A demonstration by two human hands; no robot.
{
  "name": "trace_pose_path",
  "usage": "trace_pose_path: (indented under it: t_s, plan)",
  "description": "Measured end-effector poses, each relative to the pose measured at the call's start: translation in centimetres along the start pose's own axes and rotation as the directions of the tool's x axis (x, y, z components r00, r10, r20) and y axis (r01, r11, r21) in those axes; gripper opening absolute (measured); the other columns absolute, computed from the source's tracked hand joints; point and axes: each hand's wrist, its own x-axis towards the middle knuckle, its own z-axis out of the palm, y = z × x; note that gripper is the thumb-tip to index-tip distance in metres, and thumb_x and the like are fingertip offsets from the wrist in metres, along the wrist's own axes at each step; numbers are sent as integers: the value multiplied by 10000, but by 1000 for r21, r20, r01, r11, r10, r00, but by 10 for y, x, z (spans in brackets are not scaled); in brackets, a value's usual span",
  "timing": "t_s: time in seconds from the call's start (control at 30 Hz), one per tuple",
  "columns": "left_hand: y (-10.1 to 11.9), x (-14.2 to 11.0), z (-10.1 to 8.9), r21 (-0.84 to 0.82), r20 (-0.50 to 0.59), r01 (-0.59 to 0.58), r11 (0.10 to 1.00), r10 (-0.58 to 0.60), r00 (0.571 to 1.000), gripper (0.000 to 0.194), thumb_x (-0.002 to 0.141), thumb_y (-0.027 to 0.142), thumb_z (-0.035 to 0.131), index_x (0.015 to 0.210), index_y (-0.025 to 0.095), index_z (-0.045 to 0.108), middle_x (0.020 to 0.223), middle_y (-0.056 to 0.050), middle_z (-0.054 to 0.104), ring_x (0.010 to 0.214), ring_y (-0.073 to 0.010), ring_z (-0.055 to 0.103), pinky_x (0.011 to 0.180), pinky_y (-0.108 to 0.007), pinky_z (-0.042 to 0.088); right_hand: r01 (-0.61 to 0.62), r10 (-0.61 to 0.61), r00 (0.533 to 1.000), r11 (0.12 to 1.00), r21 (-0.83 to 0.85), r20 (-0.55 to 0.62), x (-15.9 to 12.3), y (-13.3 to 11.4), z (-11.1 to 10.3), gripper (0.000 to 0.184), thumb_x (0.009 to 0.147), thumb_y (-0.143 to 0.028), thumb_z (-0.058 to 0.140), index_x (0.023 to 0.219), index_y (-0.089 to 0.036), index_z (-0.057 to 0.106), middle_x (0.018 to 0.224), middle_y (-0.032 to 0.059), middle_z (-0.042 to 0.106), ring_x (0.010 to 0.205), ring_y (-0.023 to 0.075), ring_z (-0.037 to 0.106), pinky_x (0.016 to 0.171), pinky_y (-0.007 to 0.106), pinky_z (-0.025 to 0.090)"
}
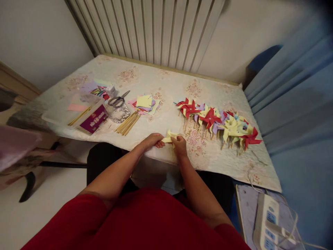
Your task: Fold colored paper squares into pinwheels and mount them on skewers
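Between my hands, at the table's front edge, is a pale yellow paper pinwheel (169, 134) with folded blades. My left hand (155, 140) pinches its left side with fingers closed. My right hand (180, 144) grips its right side, thumb and fingers pressed together. No stick shows on this pinwheel. To the right lie finished-looking pinwheels on sticks in red (210, 118), yellow and purple, gathered in a long row. Left of my hands are a bundle of thin wooden sticks (128, 123) and a stack of coloured paper squares (144, 101) with yellow on top.
Black-handled scissors (117, 100) rest by a clear bag of small silvery pins (121, 114). A plastic box with a purple label (94, 118) stands at the left. A power strip (267, 222) with cables sits at lower right, beside a blue curtain (299, 104).
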Motion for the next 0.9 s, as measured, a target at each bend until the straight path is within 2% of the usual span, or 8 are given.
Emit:
trace_pose_path:
  t_s: [0.13, 0.37, 0.53, 0.67, 0.77, 0.9]
  plan:
    - [1, -1, 0, 20, 22, -7, 1000, 7, 1000, 103, 755, 223, 545, 726, 132, 583, 531, -2, 606, 421, -68, 475, 467, -197, 319, 6, -6, 1000, 1000, -2, 8, 0, -3, -1, 199, 657, -330, 610, 594, -212, 462, 577, -67, 430, 560, 97, 376, 516, 233, 320]
    - [-1, -1, -4, 79, 64, -51, 996, 46, 997, 98, 769, 228, 538, 734, 141, 567, 510, 11, 574, 376, -54, 370, 428, -202, 240, 14, -14, 1000, 1000, -8, 24, 1, 0, 0, 170, 658, -327, 619, 620, -205, 507, 598, -58, 485, 577, 107, 438, 542, 233, 365]
    - [-3, 2, -10, 119, 100, -30, 992, 18, 995, 128, 796, 261, 517, 775, 147, 572, 545, 2, 609, 384, -64, 404, 427, -203, 250, 9, -9, 1000, 1000, 4, 29, 3, 9, 3, 135, 663, -317, 613, 651, -202, 544, 636, -42, 552, 613, 125, 512, 576, 238, 415]
    - [-5, 2, -12, 111, 128, -6, 994, -8, 992, 165, 793, 281, 531, 871, 146, 586, 619, -12, 663, 407, -71, 464, 423, -201, 259, 18, -17, 1000, 999, -26, 19, 3, 10, 2, 133, 672, -319, 609, 656, -206, 542, 635, -45, 553, 611, 124, 510, 576, 236, 416]
    - [-7, 2, -14, 77, 134, -33, 996, 22, 991, 232, 811, 331, 526, 930, 139, 582, 660, -37, 693, 435, -81, 512, 442, -201, 302, 29, -28, 999, 998, -53, 18, 4, 10, 1, 142, 681, -325, 604, 649, -208, 529, 627, -52, 535, 602, 119, 491, 575, 235, 413]
    - [-7, 3, -15, 99, 149, -61, 993, 45, 988, 319, 864, 411, 447, 858, 126, 592, 664, -76, 703, 451, -100, 534, 458, -220, 350, 19, -17, 999, 999, -39, 36, 5, 11, 1, 149, 680, -333, 606, 659, -207, 530, 640, -54, 535, 600, 117, 495, 574, 238, 424]
